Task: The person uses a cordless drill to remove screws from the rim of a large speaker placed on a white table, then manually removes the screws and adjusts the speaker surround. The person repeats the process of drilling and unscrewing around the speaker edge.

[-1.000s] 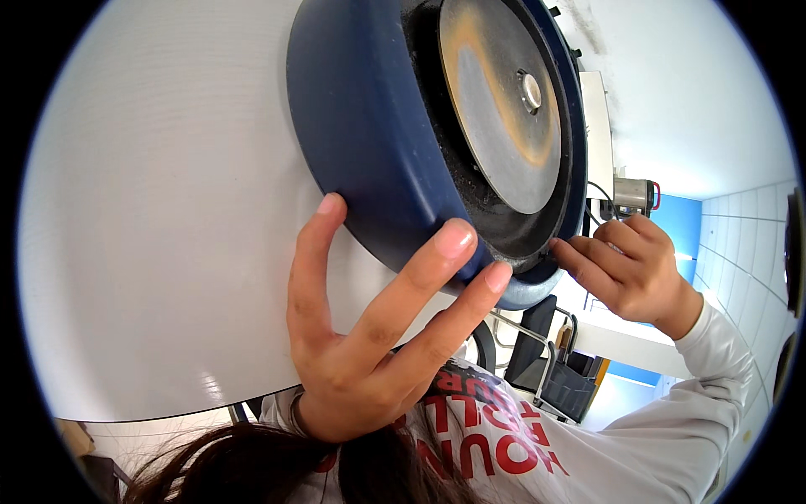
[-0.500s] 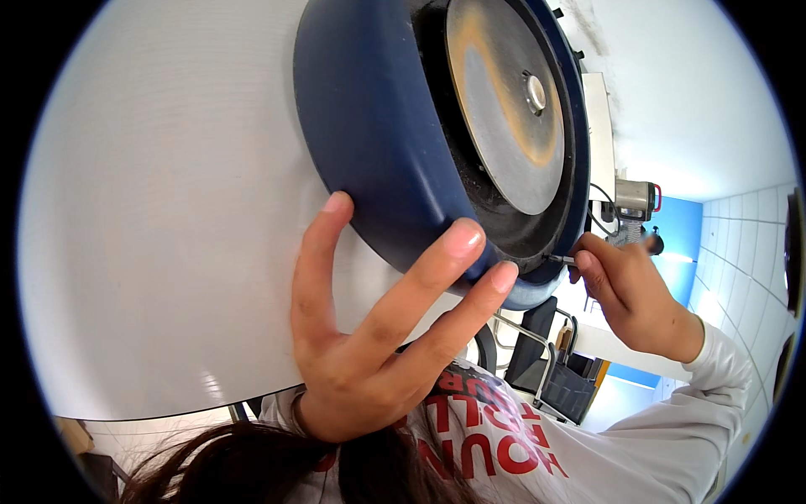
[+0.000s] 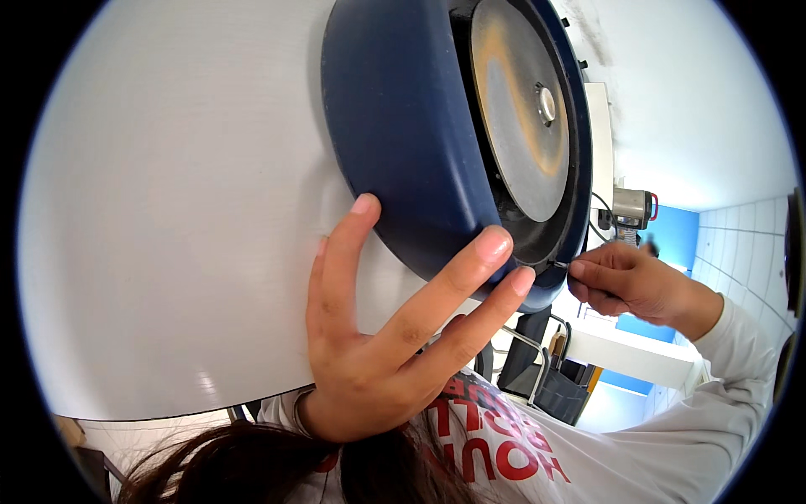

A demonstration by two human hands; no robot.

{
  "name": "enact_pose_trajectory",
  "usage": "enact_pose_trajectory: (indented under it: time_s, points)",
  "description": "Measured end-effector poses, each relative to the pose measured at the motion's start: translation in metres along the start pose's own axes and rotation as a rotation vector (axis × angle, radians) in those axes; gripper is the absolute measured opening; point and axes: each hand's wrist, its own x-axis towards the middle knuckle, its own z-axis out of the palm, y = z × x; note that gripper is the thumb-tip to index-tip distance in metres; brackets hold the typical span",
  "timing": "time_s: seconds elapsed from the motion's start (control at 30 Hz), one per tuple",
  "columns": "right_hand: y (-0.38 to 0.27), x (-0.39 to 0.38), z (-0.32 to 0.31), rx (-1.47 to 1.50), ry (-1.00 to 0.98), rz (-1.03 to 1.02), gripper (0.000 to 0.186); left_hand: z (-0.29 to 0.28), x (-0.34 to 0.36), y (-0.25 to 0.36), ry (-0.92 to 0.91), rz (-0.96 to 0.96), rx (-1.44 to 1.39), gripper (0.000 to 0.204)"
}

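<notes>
A dark blue rounded appliance body (image 3: 403, 109), resembling a rice cooker base, rests on the white table. Its cavity faces right and holds a round metal heating plate (image 3: 512, 118) with brownish staining and a silver centre knob (image 3: 546, 105). My left hand (image 3: 386, 336) is open, fingers spread, its fingertips against the near wall and rim. At the near right rim my right hand (image 3: 634, 281) is closed in a pinch. A thin metal rod (image 3: 557, 265) runs from its fingertips to the inside of the rim; the rest of it is hidden.
The white tabletop (image 3: 185, 193) extends left of the appliance, with its curved edge close to me. Beyond the right side are a steel pot-like vessel (image 3: 631, 208) with a red handle, a black cable (image 3: 603, 206) and a dark chair (image 3: 561, 391).
The appliance has shifted a little to the right and toward me, and my left hand has moved along with it. My right wrist has swung right while its pinch stays by the rim.
</notes>
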Motion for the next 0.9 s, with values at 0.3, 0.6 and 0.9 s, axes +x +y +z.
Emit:
enact_pose_trajectory:
  time_s: [0.3, 0.6, 0.9]
  points:
    - [0.009, -0.003, 0.002, -1.88, 0.594, -0.951, 0.018, 0.003, 0.003, 0.002, -0.008, -0.024, -0.008, 0.045]
    - [0.022, 0.001, 0.009, -1.35, 0.597, -0.723, 0.015, 0.007, 0.006, 0.001, -0.018, -0.026, -0.011, 0.046]
    - [0.02, 0.011, 0.004, -1.37, 0.686, -0.94, 0.014, 0.012, 0.007, -0.001, -0.018, 0.007, 0.013, 0.043]
